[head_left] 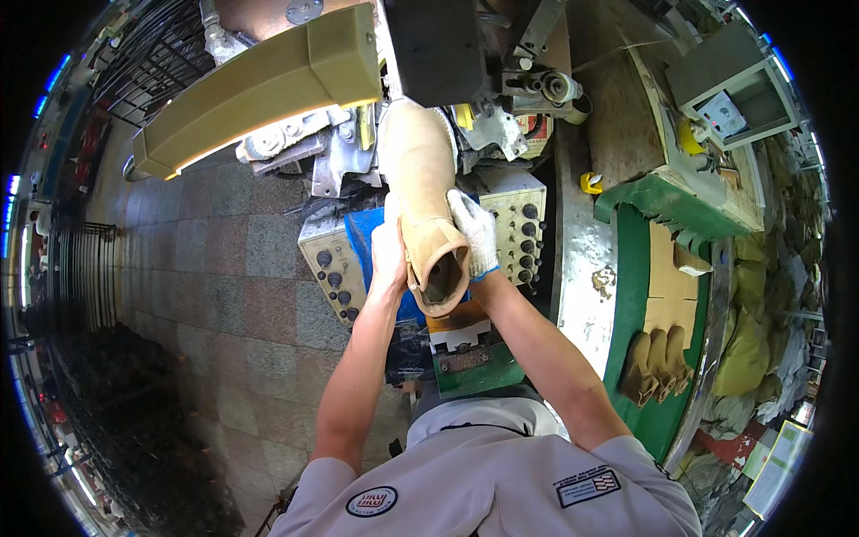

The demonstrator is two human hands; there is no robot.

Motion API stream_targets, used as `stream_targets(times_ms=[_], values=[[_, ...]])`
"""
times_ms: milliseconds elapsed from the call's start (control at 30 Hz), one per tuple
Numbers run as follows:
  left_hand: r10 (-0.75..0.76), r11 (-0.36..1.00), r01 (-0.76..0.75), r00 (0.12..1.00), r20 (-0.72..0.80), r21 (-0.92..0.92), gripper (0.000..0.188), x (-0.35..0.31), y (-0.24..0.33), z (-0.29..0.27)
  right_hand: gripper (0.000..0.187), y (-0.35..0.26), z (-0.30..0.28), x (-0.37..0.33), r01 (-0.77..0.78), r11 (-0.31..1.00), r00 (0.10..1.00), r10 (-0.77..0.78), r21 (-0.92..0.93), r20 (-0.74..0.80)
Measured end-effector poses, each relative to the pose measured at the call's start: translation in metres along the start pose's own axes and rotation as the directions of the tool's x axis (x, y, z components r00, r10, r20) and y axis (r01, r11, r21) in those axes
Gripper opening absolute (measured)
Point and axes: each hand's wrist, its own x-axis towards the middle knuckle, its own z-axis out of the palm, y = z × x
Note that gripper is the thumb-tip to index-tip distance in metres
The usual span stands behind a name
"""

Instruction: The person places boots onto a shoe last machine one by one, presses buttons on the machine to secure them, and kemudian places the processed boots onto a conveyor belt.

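A tan boot lies lengthwise in front of me, its toe end under the dark head of a machine. The open top of its shaft faces me, and the inside looks dark. My bare left hand presses along the left side of the shaft, its fingers partly hidden by the boot. On the right side my right hand, in a white knit glove with a blue cuff, grips the shaft. Metal jaws and plates of the machine flank the toe end.
Control panels with black knobs stand left and right of the boot. A long beige lamp housing juts out at upper left. On the green bench at right sit several brown boots and cardboard. Tiled floor extends left.
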Motion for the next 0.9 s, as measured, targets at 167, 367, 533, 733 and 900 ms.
stream_targets(times_ms=[167, 367, 533, 733, 900], values=[[0.057, 0.998, -0.058, 0.998, 0.022, 0.023, 0.062, 0.006, -0.010, -0.006, 0.048, 0.000, 0.001, 0.000, 0.000, 0.998, 0.999, -0.003, -0.063, -0.048], [0.152, 0.988, -0.152, 0.986, 0.073, -0.002, 0.060, 0.011, -0.024, -0.012, 0.049, -0.017, 0.001, -0.001, -0.188, 0.982, 0.981, 0.186, -0.024, -0.052], [0.068, 0.997, -0.066, 0.995, 0.071, -0.037, 0.054, 0.016, -0.028, -0.017, 0.050, -0.022, 0.000, -0.001, -0.228, 0.972, 0.973, 0.227, -0.053, -0.029], [0.080, 0.992, -0.070, 0.993, 0.092, -0.101, 0.048, 0.017, -0.042, -0.027, 0.050, -0.033, -0.001, -0.008, -0.257, 0.966, 0.966, 0.257, 0.028, 0.022], [0.065, 0.974, -0.031, 0.987, 0.148, -0.226, 0.049, 0.011, -0.027, -0.015, 0.053, -0.027, -0.012, -0.004, -0.217, 0.974, 0.974, 0.220, -0.058, 0.058]])
